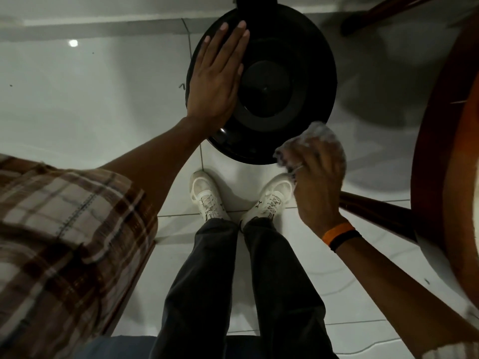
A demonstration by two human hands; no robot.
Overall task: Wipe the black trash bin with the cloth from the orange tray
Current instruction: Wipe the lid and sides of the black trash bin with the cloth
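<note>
- Black trash bin (280, 81) stands upright on the white floor (77, 99), lid shut, contents hidden.
- Left hand (215, 81) lies flat, fingers spread, on the lid.
- Right hand (317, 187) clutches the bunched cloth (315, 137) against the bin's near rim.

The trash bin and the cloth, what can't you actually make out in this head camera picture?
- Black trash bin: only its lid shows from above; the walls are hidden beneath it, and the far edge is cut off by the top of the frame.
- Lid under the left hand: covered by the flat palm.
- Cloth: motion-blurred and bunched in the right hand, so its pattern and whether it touches the bin are unclear.
- Orange tray: not in view.
</note>
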